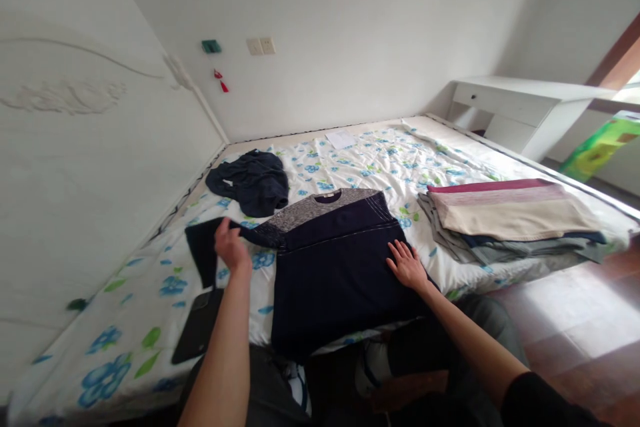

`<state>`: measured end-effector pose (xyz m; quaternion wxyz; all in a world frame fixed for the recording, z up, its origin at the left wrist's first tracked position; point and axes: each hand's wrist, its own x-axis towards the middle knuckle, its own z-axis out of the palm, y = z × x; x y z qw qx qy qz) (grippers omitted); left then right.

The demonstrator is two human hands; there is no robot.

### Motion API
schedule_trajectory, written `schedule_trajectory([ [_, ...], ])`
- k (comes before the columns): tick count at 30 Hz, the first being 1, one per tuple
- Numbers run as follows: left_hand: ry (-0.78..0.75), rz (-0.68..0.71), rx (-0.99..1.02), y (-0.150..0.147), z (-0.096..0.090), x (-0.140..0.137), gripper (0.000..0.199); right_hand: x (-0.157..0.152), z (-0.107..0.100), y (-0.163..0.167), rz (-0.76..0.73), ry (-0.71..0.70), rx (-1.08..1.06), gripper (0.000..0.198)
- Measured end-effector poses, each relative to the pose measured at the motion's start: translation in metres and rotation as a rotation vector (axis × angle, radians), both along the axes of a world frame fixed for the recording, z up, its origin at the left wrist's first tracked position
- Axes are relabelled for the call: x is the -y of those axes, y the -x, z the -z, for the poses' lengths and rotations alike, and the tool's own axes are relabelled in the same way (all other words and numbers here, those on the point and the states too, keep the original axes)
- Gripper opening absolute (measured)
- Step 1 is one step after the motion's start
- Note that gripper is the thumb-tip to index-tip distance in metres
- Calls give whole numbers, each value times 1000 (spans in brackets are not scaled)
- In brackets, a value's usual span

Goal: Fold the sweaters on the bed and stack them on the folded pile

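Note:
A navy sweater (340,280) with a speckled grey yoke lies spread on the bed, its collar facing away from me. My left hand (233,247) is closed on its left sleeve (204,247), which is stretched out sideways and lifted, the cuff end hanging down. Fingers spread, my right hand (407,267) rests flat on the right side of the sweater's body. The right sleeve is not clearly visible. Beside my left forearm lies a black phone (197,325), partly covered by that arm.
A crumpled dark garment (255,180) lies at the back left of the flowered bedsheet (125,333). To the right sits a stack of folded clothes (510,213). White paper (340,140) lies near the wall, and a white desk (515,107) stands at the far right.

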<state>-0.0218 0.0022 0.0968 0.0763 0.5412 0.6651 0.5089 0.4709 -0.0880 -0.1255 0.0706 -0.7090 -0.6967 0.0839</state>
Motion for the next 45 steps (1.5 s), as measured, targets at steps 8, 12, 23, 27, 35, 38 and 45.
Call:
schedule_trajectory([
  [8,514,824,-695,-103,52,6,56,1,-11,1,1,6,-16,72],
  [12,740,674,-874,-85,63,-8,63,1,-19,1,5,23,-25,72],
  [23,1039,400,-886,-60,56,-14,79,-7,-45,1,-3,143,-55,71],
  [27,1056,379,-861,-61,55,-24,86,-36,-77,9,8,251,-16,71],
  [35,1022,478,-880,-35,82,-51,84,-121,-94,-36,-21,299,-242,20],
  [38,1006,530,-864,-27,91,-62,85,-156,-96,-50,46,227,-392,22],
  [45,1001,543,-756,-11,101,-70,85,-212,-83,-37,92,101,-333,57],
])
